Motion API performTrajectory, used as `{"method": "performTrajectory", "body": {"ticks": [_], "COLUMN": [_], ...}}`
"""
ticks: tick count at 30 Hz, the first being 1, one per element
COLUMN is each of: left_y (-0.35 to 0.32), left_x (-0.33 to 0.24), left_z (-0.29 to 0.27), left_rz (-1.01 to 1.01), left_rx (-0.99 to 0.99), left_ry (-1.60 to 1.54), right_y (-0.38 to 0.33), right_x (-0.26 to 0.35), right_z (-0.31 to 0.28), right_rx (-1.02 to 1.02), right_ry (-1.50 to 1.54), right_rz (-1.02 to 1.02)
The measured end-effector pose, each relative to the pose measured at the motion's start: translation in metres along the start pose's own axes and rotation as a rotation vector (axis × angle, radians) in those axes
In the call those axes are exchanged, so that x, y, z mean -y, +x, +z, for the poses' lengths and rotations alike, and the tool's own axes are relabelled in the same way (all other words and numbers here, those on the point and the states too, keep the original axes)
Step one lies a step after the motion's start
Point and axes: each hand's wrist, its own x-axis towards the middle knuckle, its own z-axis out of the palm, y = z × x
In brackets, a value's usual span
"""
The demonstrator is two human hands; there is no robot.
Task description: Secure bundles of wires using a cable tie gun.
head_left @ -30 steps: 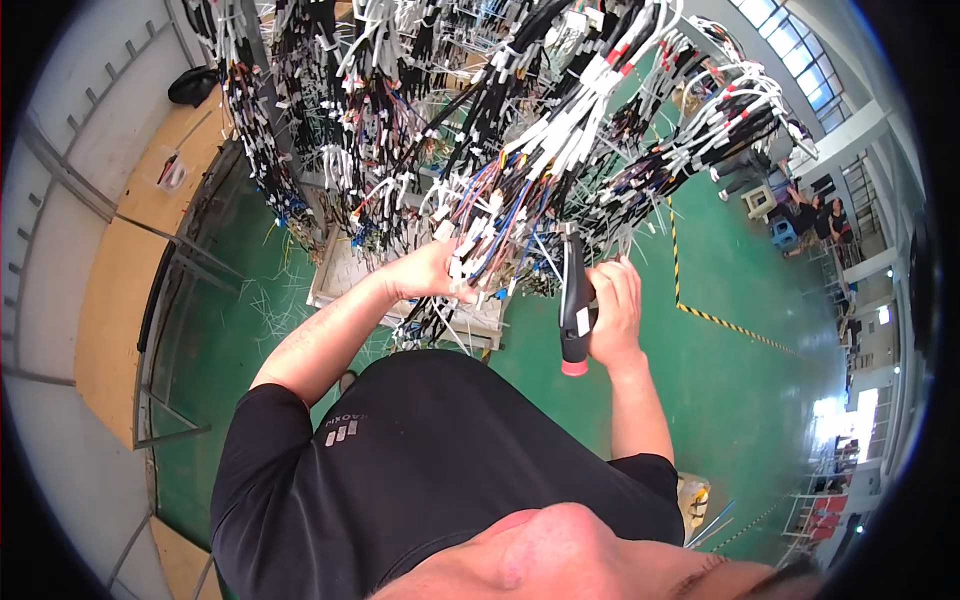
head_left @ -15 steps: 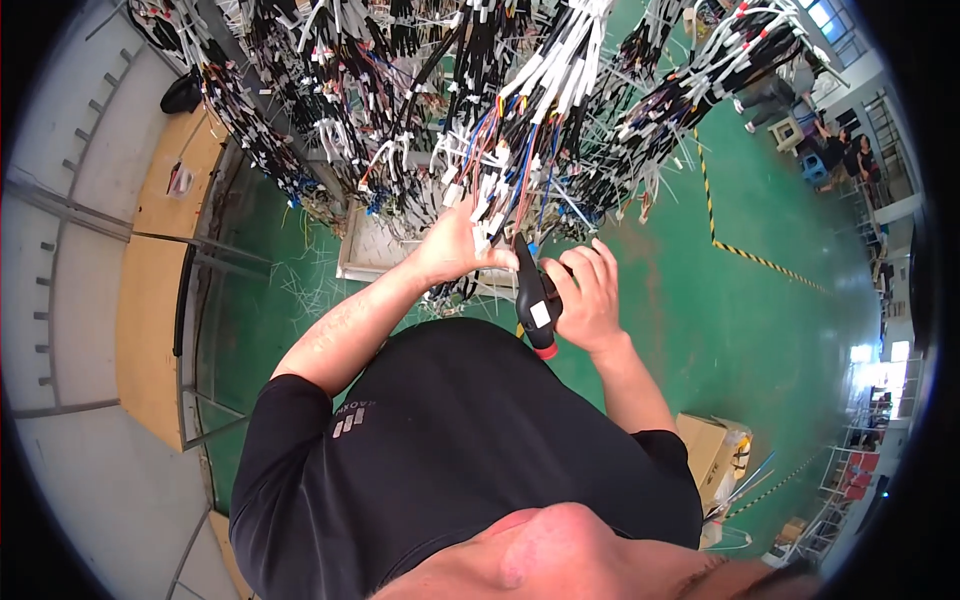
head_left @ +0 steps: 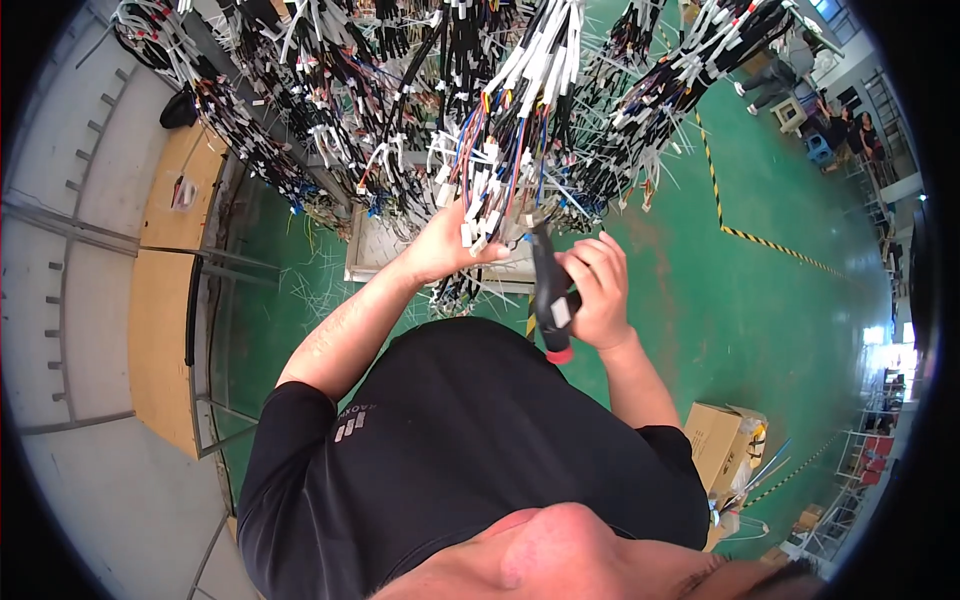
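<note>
Multicolour wire bundle w/ white connectors [head_left: 486, 190] hangs approx. vertical, nearer L hand [head_left: 443, 247], whose fingers are hidden: can't tell if clamped. R hand [head_left: 598, 292] grips black red-ended tool [head_left: 547, 275], right of bundle.

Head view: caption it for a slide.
Left hand at hanging wires, right hand holding a black tool beside them.

Bright, even indoor light falls on the black shirt [head_left: 480, 430] at the centre, leaving only soft shadow in its folds. Far to the shirt's right, white glare [head_left: 900, 357] washes out detail, and the distant background there is soft. The green floor [head_left: 740, 310] looks darker left of the shirt. Just above the shirt, the black tool [head_left: 550, 290] is slightly blurred. Fisheye distortion bends the white wall [head_left: 90, 490] at the shirt's far left; blackness rings everything.
</note>
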Motion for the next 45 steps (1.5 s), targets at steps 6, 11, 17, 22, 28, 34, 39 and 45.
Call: {"method": "performTrajectory", "body": {"ticks": [6,11,17,22,28,34,39,45], "left_y": [0.002,-0.001,0.001,-0.002,-0.004,-0.003,-0.004,0.001], "left_x": [0.021,0.032,0.028,0.024,0.014,0.013,0.013,0.010], "left_z": [-0.015,-0.021,-0.026,-0.016,-0.016,-0.010,-0.004,-0.005], "left_rz": [-0.016,-0.047,-0.014,0.011,-0.007,0.091,0.071,0.061], "left_rx": [0.159,0.084,0.122,0.055,0.034,-0.112,-0.086,0.041], "left_ry": [-0.399,-0.552,-0.542,-0.267,-0.345,0.104,-0.007,-0.359], "right_y": [0.022,0.046,0.066,0.089,0.091,0.108,0.115,0.103], "right_x": [-0.022,-0.048,-0.064,-0.035,-0.037,-0.032,-0.044,-0.043], "right_z": [-0.035,-0.055,-0.059,-0.057,-0.050,-0.062,-0.065,-0.043], "right_rx": [0.215,0.250,0.433,0.462,0.491,0.572,0.798,0.819], "right_ry": [0.523,0.541,0.666,0.666,0.575,0.531,1.024,1.338], "right_rz": [0.316,0.260,0.160,0.135,0.220,0.212,0.553,0.610]}}
